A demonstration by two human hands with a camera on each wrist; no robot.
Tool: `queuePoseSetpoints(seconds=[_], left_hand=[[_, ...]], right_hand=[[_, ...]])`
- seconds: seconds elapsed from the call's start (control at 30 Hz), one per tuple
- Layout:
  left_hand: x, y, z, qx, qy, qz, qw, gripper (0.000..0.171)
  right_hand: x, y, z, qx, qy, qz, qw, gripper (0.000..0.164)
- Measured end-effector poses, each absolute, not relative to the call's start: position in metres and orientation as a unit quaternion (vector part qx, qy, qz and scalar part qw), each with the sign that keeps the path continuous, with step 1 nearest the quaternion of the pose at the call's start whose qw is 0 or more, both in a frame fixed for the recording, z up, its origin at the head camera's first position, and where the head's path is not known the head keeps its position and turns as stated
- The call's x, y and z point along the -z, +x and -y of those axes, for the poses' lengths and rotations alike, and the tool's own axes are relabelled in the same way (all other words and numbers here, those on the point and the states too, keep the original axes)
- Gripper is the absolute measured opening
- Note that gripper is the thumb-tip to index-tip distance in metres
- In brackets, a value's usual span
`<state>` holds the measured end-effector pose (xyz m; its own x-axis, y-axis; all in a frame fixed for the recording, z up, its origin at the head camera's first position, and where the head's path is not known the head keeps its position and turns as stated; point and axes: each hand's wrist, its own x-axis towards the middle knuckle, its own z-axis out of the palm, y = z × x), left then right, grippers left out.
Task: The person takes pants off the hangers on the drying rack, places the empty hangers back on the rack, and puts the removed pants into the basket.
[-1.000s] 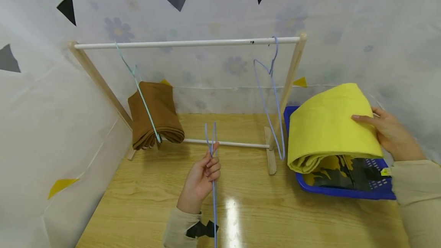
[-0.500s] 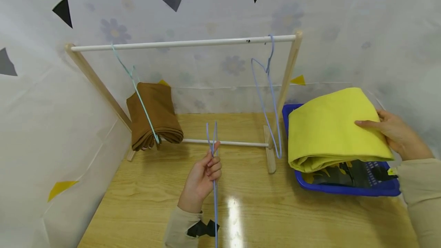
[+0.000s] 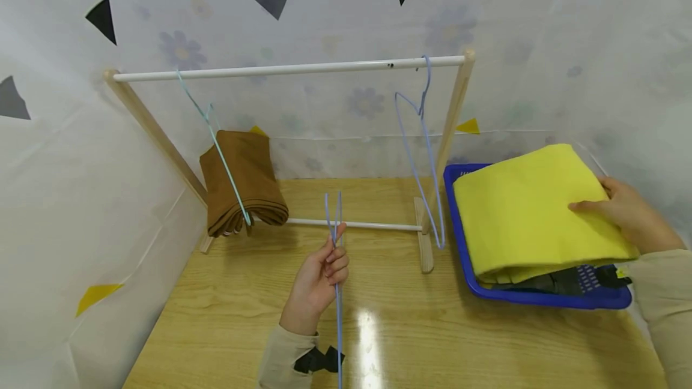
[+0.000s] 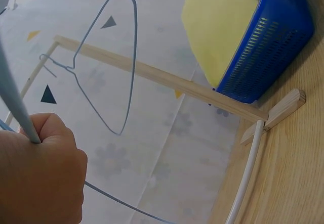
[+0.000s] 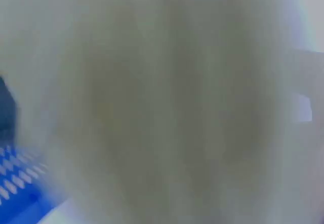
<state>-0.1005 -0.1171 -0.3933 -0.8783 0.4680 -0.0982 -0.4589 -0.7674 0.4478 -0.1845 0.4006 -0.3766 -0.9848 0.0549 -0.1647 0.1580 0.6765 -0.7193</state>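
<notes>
My left hand (image 3: 313, 284) grips a thin blue-purple clothes hanger (image 3: 339, 317) near its neck, in front of the rack; in the left wrist view the fingers curl round the wire. On the right, my right hand (image 3: 629, 212) holds the edge of a folded yellow cloth (image 3: 540, 215), thumb on top and the other fingers hidden behind it. The cloth lies over the blue basket (image 3: 540, 300), covering much of its opening. Dark fabric (image 3: 562, 282) shows in the basket below the cloth's front edge. A sleeve blurs most of the right wrist view.
A clothes rack with a white top rail (image 3: 292, 69) and wooden posts stands at the back. A mint hanger (image 3: 224, 161) with folded brown trousers (image 3: 245, 173) hangs at its left, a bare blue-purple hanger (image 3: 432, 161) at its right. The wooden table (image 3: 227, 317) carries rack and basket.
The yellow cloth has come down and slightly right onto the basket, flattening out, with my right hand moving along with it. My left hand stays put with the hanger.
</notes>
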Motion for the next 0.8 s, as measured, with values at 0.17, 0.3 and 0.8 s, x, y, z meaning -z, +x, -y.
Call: queuePoseSetpoints(seconds=[0.17,0.3,0.8], left_hand=[[0.394,-0.101,0.116,-0.939,0.004,-0.241,0.244,0.042],[0.394,-0.1,0.114,-0.938,0.006,-0.244,0.247,0.043],[0.395,-0.1,0.114,-0.938,-0.004,-0.249,0.242,0.037]], right_hand=[[0.385,-0.182,-0.406,0.321,0.05,-0.945,0.033,0.078],[0.385,-0.18,-0.408,0.3,0.033,-0.953,0.027,0.071],[0.395,-0.183,-0.41,0.299,0.023,-0.952,0.057,0.071]])
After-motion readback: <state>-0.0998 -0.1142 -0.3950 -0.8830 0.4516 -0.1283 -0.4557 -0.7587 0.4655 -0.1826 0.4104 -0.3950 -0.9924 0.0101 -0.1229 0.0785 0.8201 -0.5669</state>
